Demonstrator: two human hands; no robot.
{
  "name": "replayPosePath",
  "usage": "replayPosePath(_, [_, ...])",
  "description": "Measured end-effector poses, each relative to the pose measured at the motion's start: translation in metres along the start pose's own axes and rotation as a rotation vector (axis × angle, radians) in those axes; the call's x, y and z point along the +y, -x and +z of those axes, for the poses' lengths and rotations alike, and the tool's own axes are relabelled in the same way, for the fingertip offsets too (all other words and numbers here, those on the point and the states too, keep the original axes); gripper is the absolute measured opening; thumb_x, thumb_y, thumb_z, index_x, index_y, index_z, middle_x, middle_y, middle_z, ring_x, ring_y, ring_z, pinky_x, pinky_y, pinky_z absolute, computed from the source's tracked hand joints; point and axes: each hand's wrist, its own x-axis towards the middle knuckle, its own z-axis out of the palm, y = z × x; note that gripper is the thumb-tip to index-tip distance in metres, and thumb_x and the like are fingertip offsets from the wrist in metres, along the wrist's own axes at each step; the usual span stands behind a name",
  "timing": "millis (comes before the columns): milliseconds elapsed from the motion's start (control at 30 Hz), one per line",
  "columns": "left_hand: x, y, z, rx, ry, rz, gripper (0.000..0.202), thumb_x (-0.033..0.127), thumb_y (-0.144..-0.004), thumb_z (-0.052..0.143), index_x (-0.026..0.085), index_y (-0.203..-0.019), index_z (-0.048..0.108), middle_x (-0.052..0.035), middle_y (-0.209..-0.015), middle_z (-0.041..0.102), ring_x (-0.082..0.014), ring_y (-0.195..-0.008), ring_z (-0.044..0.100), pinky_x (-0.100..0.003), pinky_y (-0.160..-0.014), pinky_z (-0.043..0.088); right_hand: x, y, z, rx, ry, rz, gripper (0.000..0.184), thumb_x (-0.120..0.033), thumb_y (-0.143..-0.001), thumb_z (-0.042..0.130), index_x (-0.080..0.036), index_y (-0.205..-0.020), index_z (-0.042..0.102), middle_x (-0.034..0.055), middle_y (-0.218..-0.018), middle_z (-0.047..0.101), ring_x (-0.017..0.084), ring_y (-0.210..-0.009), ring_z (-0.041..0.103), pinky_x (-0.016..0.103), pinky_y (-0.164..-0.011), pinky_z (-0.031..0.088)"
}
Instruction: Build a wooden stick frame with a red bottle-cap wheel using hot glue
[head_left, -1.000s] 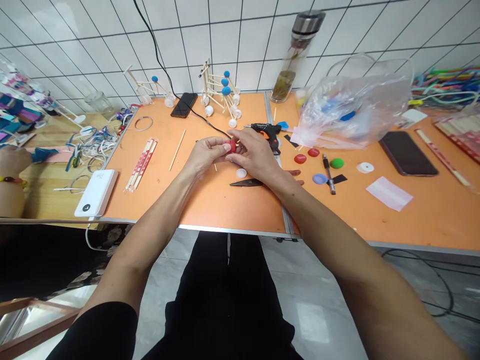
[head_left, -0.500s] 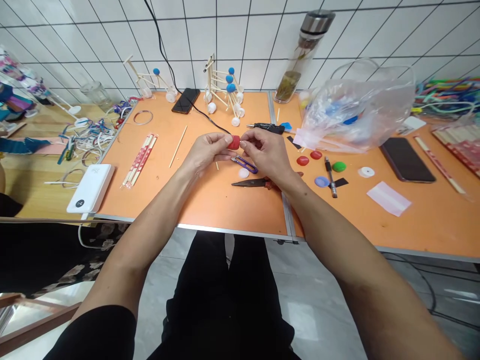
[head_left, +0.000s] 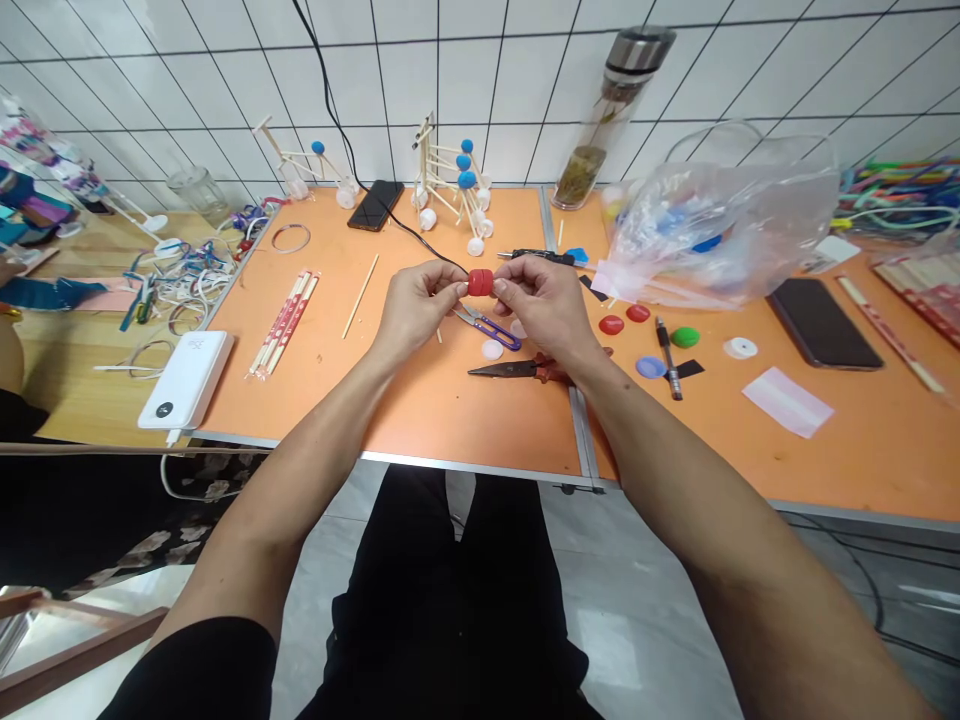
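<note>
holding a red piece (head_left: 481, 283) level above the surface (head_left: 420, 410): the left hand (head_left: 420, 305) is pinching its left end between thumb and forefinger, nearly closed, while the right hand (head_left: 551, 305) is pinching the right end likewise. good handling is probably calling for light, even pressure from both sides, with the ends lining up so that nothing is twisting. purple snips (head_left: 487, 322) are lying just below. the fingertips are covering both ends; whether the piece is one part or two cannot be told. the right arm is hiding some of the pliers (head_left: 517, 369), and the right hand is partly masking a black tool (head_left: 536, 256).
</note>
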Motion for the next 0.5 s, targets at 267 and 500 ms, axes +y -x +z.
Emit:
replayPosePath(267, [-0.012, 0.005, 0.004, 0.064, -0.165, 0.117, 0.01, 0.015, -0.093, 0.074, 0.022, -0.086, 0.078, 0.0043, -0.066, 0.07, -0.0135, -0.06, 0.065, -0.026, -0.061, 0.048, 0.001, 0.002, 0.004, -0.005, 0.019, 0.018, 0.015, -0.034, -0.091, 0.084, -0.023, -0.087, 0.074, -0.0011, -0.071, 0.072, 0.018, -0.062, 0.071, 0.032, -0.062, 0.059])
replayPosePath(500, [-0.016, 0.006, 0.003, 0.071, -0.165, 0.172, 0.009, 0.018, -0.098, 0.076, 0.023, -0.09, 0.075, 0.0033, -0.071, 0.073, -0.0142, -0.063, 0.069, -0.026, -0.063, 0.05, 0.0, 0.003, 0.006, 0.016, 0.056, -0.015, 0.016, -0.036, -0.094, 0.082, -0.024, -0.089, 0.075, -0.0007, -0.075, 0.075, 0.019, -0.065, 0.072, 0.033, -0.063, 0.056])
